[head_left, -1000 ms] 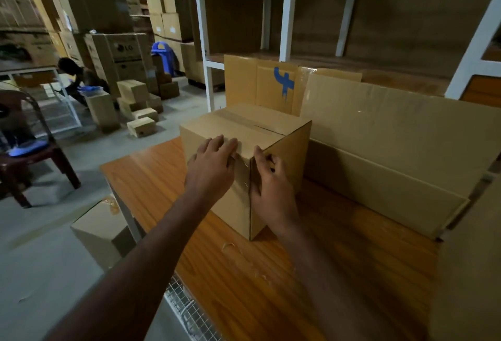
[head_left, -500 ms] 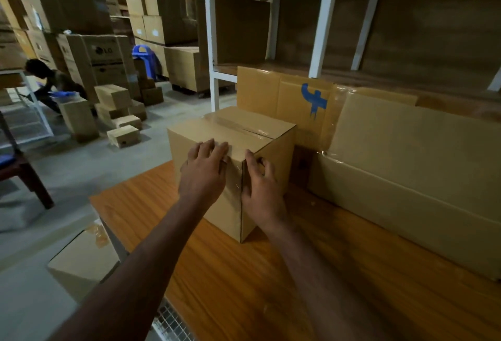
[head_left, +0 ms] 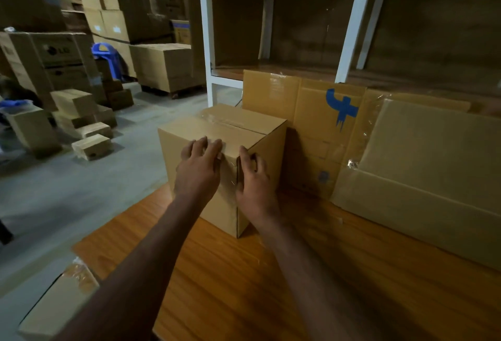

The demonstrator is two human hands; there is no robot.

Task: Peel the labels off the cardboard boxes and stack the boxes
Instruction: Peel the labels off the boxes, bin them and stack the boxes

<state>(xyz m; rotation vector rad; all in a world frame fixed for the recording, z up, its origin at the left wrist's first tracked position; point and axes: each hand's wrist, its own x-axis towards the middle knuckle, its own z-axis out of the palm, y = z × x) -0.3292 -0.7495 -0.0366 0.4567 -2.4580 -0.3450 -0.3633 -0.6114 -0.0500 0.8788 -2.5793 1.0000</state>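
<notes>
- Head view: one closed cardboard box (head_left: pixel 222 151) stands upright on the wooden counter (head_left: pixel 298 286), near its left far corner, with a vertical edge turned toward the person.
- Left hand (head_left: pixel 199 171) lies on the box's left face, its fingers (head_left: pixel 208 145) bent over the top rim and pressing there; whether they pinch anything I cannot tell.
- Right hand (head_left: pixel 253 180) rests flat against the right face just beside that edge, fingers relaxed and touching the card, grasping nothing visible.
- No label edge shows clearly; clear tape (head_left: pixel 230 121) glints along the top seam.
- Handling, as a judgement: the box looks stiff-walled yet light, probably empty, so it may slide on the smooth counter when a label is pulled. Brace one face with a flat palm and lift with hands on opposite sides near the bottom.
- Count on the counter: one upright box, plus two flattened sheets of cardboard, one with a blue mark (head_left: pixel 340 109), one long (head_left: pixel 433 167) at the right.
- Many more boxes (head_left: pixel 81 113) stand on the floor at far left.
</notes>
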